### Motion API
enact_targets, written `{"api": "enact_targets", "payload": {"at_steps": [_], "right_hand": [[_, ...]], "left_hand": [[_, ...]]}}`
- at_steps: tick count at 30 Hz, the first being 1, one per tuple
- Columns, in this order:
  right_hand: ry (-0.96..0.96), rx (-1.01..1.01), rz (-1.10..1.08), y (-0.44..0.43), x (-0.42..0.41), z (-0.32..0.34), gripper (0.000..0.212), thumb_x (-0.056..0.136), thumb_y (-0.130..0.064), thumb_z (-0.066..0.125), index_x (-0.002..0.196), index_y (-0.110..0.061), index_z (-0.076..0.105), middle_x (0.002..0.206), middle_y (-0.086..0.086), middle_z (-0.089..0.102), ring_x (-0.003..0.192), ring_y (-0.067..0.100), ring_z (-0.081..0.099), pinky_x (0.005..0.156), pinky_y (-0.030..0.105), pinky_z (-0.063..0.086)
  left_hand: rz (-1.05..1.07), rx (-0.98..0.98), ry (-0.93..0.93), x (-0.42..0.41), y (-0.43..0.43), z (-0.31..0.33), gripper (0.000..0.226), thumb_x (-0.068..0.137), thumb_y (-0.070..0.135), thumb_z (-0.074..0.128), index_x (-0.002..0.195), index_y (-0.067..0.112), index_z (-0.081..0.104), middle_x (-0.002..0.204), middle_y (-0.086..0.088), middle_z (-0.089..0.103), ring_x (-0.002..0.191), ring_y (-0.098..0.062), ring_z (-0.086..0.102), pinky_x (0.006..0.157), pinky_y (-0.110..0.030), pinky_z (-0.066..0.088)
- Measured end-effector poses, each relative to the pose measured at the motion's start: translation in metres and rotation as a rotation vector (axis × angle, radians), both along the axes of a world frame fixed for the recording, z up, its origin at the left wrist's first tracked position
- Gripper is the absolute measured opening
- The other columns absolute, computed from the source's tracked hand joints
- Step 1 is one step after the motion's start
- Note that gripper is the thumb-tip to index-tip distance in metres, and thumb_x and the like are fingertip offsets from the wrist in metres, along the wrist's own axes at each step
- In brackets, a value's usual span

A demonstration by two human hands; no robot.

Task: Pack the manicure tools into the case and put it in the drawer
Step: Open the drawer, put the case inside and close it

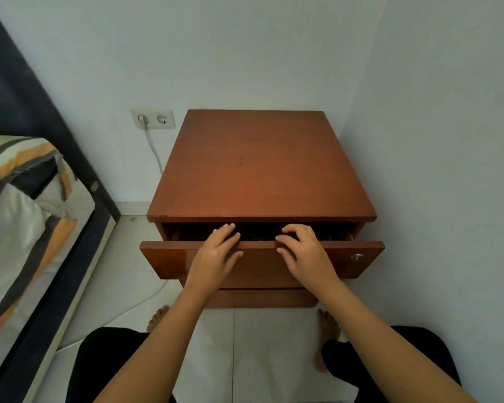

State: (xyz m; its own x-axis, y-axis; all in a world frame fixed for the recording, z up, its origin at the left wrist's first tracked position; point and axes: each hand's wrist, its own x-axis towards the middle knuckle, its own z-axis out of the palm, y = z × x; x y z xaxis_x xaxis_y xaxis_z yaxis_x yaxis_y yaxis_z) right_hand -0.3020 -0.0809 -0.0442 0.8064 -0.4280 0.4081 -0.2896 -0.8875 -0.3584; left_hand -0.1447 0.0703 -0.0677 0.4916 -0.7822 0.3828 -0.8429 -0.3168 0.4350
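The nightstand (256, 164) is reddish-brown wood, its top matt and smooth with a few small dark specks and a chipped front-left corner. The drawer (163, 258) front is the same wood, darker in shade, with a shiny metal lock (357, 257) at its right end. The wall (216, 53) is matt painted plaster. The floor (274, 344) is pale tile with a faint sheen. The socket (153, 119) is cream plastic. The bedding (21, 205) is soft striped cloth.
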Motion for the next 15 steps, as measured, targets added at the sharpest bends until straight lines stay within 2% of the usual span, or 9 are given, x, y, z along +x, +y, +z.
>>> {"api": "enact_targets", "payload": {"at_steps": [3, 6, 10, 12, 15], "right_hand": [[0.037, -0.054, -0.024, -0.014, 0.014, 0.002, 0.042, 0.082, -0.015, 0.068, 0.122, -0.008, 0.056, 0.126, 0.014, 0.055, 0.123, 0.027, 0.049, 0.099, 0.034, 0.044], [0.075, -0.081, -0.031, -0.026, 0.026, 0.002, 0.047, 0.084, -0.017, 0.066, 0.128, -0.008, 0.052, 0.128, 0.014, 0.054, 0.124, 0.028, 0.049, 0.1, 0.036, 0.045], [0.046, -0.087, -0.077, -0.034, 0.038, -0.002, 0.037, 0.082, -0.012, 0.066, 0.119, -0.009, 0.058, 0.117, 0.012, 0.06, 0.112, 0.028, 0.055, 0.091, 0.039, 0.05], [0.01, -0.094, -0.1, -0.035, 0.043, -0.004, 0.032, 0.081, -0.008, 0.065, 0.112, -0.01, 0.06, 0.111, 0.011, 0.061, 0.107, 0.027, 0.055, 0.088, 0.039, 0.049], [-0.005, -0.094, -0.111, -0.034, 0.046, -0.006, 0.029, 0.081, -0.007, 0.063, 0.11, -0.011, 0.06, 0.11, 0.011, 0.061, 0.106, 0.026, 0.053, 0.088, 0.038, 0.047]], "left_hand": [[0.05, 0.023, -0.037, 0.018, -0.012, 0.002, 0.058, 0.081, 0.029, 0.07, 0.132, 0.009, 0.051, 0.145, -0.01, 0.043, 0.136, -0.026, 0.036, 0.11, -0.038, 0.027], [0.052, 0.056, -0.085, 0.032, -0.024, 0.006, 0.062, 0.08, 0.035, 0.07, 0.132, 0.009, 0.049, 0.142, -0.012, 0.046, 0.133, -0.027, 0.04, 0.111, -0.039, 0.026], [0.081, 0.042, -0.124, 0.042, -0.035, 0.01, 0.05, 0.078, 0.03, 0.073, 0.12, 0.008, 0.058, 0.121, -0.013, 0.059, 0.115, -0.029, 0.054, 0.096, -0.04, 0.043], [0.11, 0.015, -0.137, 0.042, -0.039, 0.01, 0.043, 0.077, 0.026, 0.074, 0.114, 0.008, 0.06, 0.114, -0.012, 0.061, 0.108, -0.03, 0.056, 0.089, -0.04, 0.045], [0.129, -0.011, -0.122, 0.04, -0.04, 0.006, 0.039, 0.078, 0.024, 0.072, 0.112, 0.01, 0.06, 0.112, -0.011, 0.061, 0.108, -0.029, 0.055, 0.088, -0.038, 0.044]]}}
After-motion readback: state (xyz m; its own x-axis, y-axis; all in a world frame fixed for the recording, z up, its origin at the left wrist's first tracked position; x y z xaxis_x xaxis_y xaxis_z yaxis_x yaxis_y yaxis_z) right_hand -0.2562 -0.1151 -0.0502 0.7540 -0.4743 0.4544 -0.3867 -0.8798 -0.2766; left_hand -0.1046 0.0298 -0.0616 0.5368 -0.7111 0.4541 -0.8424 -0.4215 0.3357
